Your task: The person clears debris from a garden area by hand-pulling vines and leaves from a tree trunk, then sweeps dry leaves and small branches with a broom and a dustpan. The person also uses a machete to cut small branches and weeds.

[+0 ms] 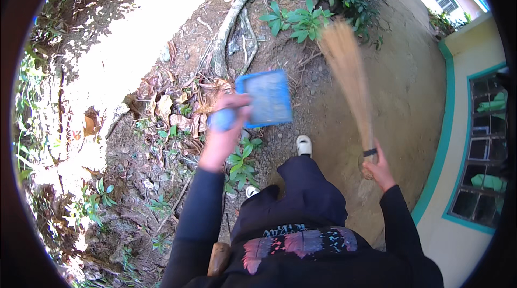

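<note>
My left hand is closed around the handle of a blue plastic dustpan, held above the ground at the centre; both look blurred. Whether anything lies in the pan, I cannot tell. In my right hand is a soft straw broom, gripped at its bound handle below a dark band. Its bristles point up and away, near a green leafy plant. Dry brown leaves lie on the soil to the left of the dustpan.
Exposed tree roots cross the soil ahead. A concrete path runs along a wall with a green-edged window at the right. Small plants grow beside my feet in white shoes. A wooden piece shows by my left side.
</note>
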The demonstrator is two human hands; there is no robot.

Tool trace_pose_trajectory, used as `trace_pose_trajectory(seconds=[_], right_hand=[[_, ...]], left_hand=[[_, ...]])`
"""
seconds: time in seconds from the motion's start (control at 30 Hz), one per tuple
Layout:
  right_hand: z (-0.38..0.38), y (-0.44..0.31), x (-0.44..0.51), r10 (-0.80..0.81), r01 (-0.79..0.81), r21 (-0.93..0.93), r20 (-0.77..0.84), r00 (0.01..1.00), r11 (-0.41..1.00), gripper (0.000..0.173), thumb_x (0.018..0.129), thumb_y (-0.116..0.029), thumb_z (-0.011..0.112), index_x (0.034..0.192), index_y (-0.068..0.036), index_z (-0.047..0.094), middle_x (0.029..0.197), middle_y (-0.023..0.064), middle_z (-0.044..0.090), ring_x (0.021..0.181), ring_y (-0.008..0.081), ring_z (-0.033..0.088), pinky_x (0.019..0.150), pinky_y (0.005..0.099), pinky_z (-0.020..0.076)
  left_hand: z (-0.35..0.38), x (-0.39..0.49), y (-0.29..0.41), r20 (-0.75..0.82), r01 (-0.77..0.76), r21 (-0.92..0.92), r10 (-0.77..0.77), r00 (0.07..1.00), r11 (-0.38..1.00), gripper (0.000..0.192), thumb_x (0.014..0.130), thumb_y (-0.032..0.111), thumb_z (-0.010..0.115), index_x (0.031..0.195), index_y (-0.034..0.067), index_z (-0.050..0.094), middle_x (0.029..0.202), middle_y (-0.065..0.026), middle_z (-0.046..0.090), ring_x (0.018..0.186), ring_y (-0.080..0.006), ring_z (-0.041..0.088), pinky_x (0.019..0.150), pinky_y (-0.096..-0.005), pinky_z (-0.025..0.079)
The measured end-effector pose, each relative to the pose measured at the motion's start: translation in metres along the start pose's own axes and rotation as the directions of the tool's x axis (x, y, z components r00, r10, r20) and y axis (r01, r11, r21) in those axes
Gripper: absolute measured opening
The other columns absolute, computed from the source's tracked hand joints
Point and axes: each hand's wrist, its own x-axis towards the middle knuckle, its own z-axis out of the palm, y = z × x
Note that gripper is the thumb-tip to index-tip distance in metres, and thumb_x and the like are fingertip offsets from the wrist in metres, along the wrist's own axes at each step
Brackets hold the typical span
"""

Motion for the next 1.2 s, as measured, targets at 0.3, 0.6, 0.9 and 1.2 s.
trace_pose_trajectory(seconds=[0.3,0.6,0.9,1.2], right_hand=[[-0.103,0.047,0.17,0.099,-0.055,0.282,-0.143,0.985,0.958,0.097,0.079,0.013,0.057,0.163,-0.014,0.017,0.116,0.0067,0.055,0.078,0.0146,0.059,0.067,0.0303,0.0539],[-0.181,0.059,0.335,0.323,-0.325,0.196,0.047,0.945,0.925,0.103,0.076,-0.001,0.067,0.163,-0.01,0.013,0.112,0.007,0.057,0.086,0.015,0.061,0.074,0.0299,0.0538],[-0.183,0.001,0.45,0.116,-0.102,-0.086,0.185,0.976,0.991,0.088,0.078,-0.006,0.069,0.155,-0.001,0.026,0.125,0.015,0.057,0.105,0.0229,0.061,0.092,0.0363,0.0511],[0.051,-0.167,0.603,-0.356,0.424,0.01,0.559,0.748,0.906,0.09,0.09,-0.029,0.071,0.159,-0.005,0.019,0.149,0.0294,0.045,0.138,0.0429,0.046,0.11,0.0433,0.041]], left_hand=[[0.394,0.124,-0.248,0.338,0.027,-0.042,-0.012,0.941,0.999,0.037,0.08,0.0,0.07,0.116,0.008,0.062,0.113,-0.0117,0.064,0.105,-0.0288,0.064,0.089,-0.039,0.051],[0.593,0.173,-0.412,0.391,0.189,0.054,-0.195,0.899,0.981,0.042,0.075,-0.003,0.069,0.114,0.009,0.061,0.118,-0.0162,0.06,0.115,-0.038,0.058,0.097,-0.0428,0.048],[0.594,0.259,-0.388,0.193,0.354,0.328,-0.43,0.882,0.876,0.038,0.088,0.005,0.065,0.125,0.005,0.057,0.129,-0.0163,0.057,0.12,-0.0381,0.057,0.105,-0.0443,0.046],[0.351,0.427,-0.215,-0.043,0.376,-0.75,-0.607,0.794,0.545,0.038,0.104,0.028,0.055,0.13,0.007,0.039,0.12,-0.0147,0.062,0.104,-0.024,0.065,0.091,-0.0405,0.056]])
